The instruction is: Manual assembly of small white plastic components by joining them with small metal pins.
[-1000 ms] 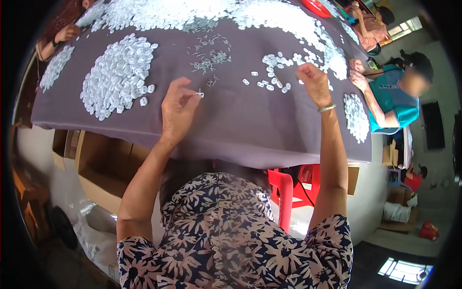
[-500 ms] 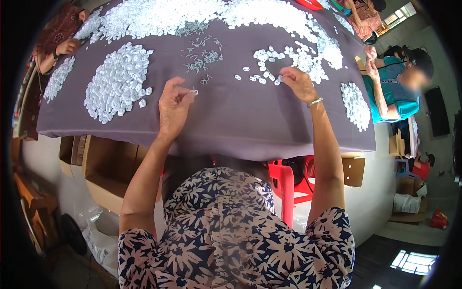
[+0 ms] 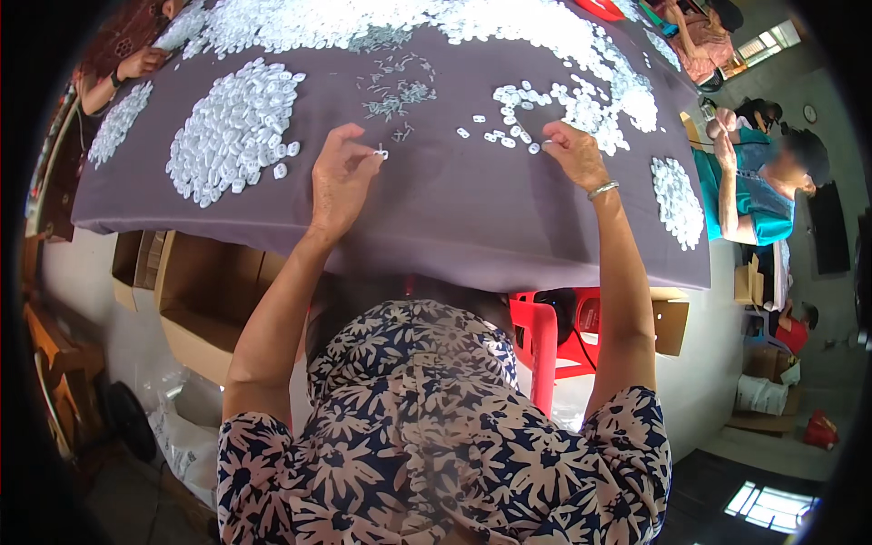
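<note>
My left hand (image 3: 343, 186) is closed in a pinch over the cloth, with a small white plastic piece (image 3: 382, 153) at the tips of thumb and forefinger. A thin pin seems to stick up from that piece. Farther off lies a scatter of small grey pins (image 3: 400, 100). My right hand (image 3: 579, 162), a bangle on its wrist, is also pinched; a bit of white shows at its fingertips, apparently another such piece. Right beside those fingertips, loose white oval pieces (image 3: 514, 131) with small holes lie on the cloth.
A large heap of white pieces (image 3: 234, 136) lies at the left, a smaller heap (image 3: 677, 204) at the right edge. More pieces (image 3: 300, 25) cover the table's far side. Co-workers sit at both sides, one in a teal top (image 3: 749, 182). Cardboard boxes (image 3: 195, 309) stand below the table.
The view has shifted slightly, so the table's contents sit higher and more to the right. Both hands stay pinched; the right fingertips now sit slightly apart from the nearest loose piece.
</note>
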